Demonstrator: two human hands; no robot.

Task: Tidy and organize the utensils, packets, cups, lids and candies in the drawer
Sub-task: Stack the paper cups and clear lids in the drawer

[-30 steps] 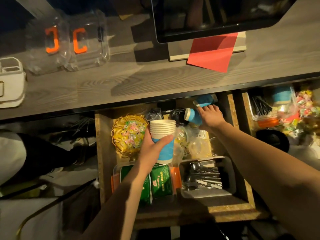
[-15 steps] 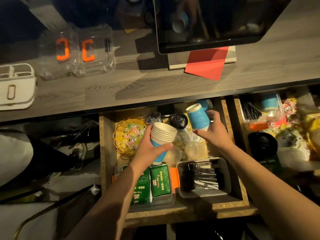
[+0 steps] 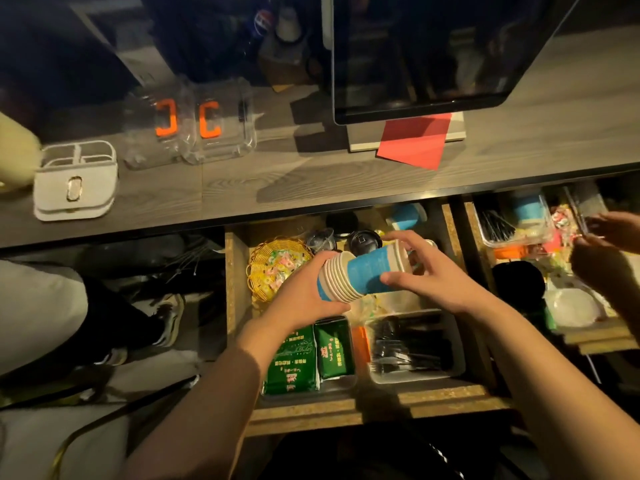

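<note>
you are partway through, by the look of the drawer (image 3: pixel 239 306). your left hand (image 3: pixel 304 299) is wrapped around the stack of paper cups (image 3: pixel 337 282), held on its side above the middle of the drawer, and your right hand (image 3: pixel 429 275) has its fingers and thumb curled round the blue cup (image 3: pixel 377 268) whose base is seated into the stack's mouth, so nesting that cup seems nearly done. some sorting looks settled: the green packets (image 3: pixel 308 355) sit side by side in a clear tray at the front left, the utensils (image 3: pixel 408 348) lie in a tray at the front right, and the candies (image 3: pixel 277 268) fill the yellow basket (image 3: pixel 256 271) at the back left. what seems left: another blue cup (image 3: pixel 405 216) lies loose at the back of the drawer, the dark lids (image 3: pixel 363 240) sit unstacked near the basket, and clear wrapped bits lie under your hands, too dim to identify. the stack itself has no spot in the drawer yet.
</note>
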